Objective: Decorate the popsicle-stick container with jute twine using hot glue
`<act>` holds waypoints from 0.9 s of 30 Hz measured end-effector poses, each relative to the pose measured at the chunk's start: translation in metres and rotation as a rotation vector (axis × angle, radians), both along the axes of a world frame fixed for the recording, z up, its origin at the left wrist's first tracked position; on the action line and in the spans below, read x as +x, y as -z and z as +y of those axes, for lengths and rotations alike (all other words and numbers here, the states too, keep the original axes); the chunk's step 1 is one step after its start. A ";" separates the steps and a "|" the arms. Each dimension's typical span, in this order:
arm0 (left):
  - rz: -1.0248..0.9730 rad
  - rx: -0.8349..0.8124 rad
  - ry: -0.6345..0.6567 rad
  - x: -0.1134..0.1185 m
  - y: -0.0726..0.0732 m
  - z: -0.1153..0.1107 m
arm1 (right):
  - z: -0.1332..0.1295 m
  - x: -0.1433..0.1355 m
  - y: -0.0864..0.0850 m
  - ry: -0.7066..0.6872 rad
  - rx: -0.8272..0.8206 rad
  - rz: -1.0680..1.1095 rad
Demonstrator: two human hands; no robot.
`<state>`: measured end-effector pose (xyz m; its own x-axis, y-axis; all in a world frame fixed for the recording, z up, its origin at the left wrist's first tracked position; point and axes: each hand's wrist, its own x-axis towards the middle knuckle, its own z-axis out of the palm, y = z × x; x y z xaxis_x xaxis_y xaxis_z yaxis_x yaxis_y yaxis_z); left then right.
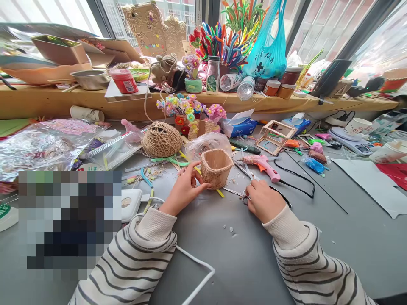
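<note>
A small square box [216,168] wrapped in brown twine stands upright on the grey table [241,262], its open top facing up. My left hand [186,186] holds it by its left side, thumb and fingers against the wall. To the right of the box, my right hand [263,198] is closed over the handles of small scissors [234,192], whose blades point left toward the box's base. Other metal blades [246,169] lie just above my right hand. A pink glue gun [263,166] rests beyond that hand, with its black cable curving right.
A ball of twine [162,139] and a clear plastic bag [208,144] sit behind the box. A white charger [130,205] with a cable is near my left forearm. Wooden frames [275,136], a kitchen scale [351,141] and white paper [370,182] are at the right.
</note>
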<state>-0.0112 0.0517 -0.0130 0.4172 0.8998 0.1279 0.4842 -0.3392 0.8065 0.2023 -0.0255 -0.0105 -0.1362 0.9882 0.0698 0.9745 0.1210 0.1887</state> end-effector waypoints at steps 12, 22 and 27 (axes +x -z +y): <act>0.181 0.164 0.051 -0.017 0.004 -0.014 | -0.013 0.000 -0.004 0.146 -0.015 0.283; 0.241 0.286 0.148 -0.017 0.005 -0.012 | -0.028 -0.023 0.000 0.159 -0.417 1.093; -0.032 0.227 -0.114 -0.010 0.004 -0.008 | -0.023 -0.027 0.003 0.144 -0.417 1.092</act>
<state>-0.0207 0.0442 -0.0167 0.3074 0.8876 0.3431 0.5052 -0.4577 0.7316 0.1749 -0.0485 -0.0132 -0.0898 0.9636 -0.2519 0.6046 -0.1482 -0.7826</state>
